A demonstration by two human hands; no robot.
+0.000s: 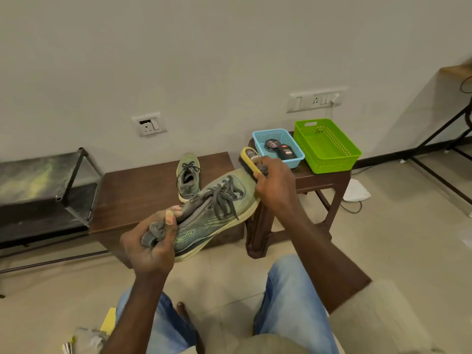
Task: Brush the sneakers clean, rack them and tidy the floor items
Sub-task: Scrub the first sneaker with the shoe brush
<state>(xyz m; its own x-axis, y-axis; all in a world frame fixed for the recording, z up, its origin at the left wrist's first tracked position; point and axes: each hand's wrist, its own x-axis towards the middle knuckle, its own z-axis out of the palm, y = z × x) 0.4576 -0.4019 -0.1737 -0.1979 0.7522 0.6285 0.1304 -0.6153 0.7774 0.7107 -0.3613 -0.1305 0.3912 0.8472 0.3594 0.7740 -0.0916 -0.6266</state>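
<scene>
Fingers of the left hand (150,241) curl tight round the grey heel collar of a faded green mesh sneaker (204,226), held in the air.
The right hand (274,185) wraps a yellow-backed shoe brush (251,159), bristles at the sneaker's toe. Behind, the 2nd matching sneaker (188,178) sits on a dark brown low table (143,190). A blue plastic basket (293,162) and a green plastic basket (332,159) share a brown stool (329,178). A black metal rack (33,180) stands far left.
</scene>
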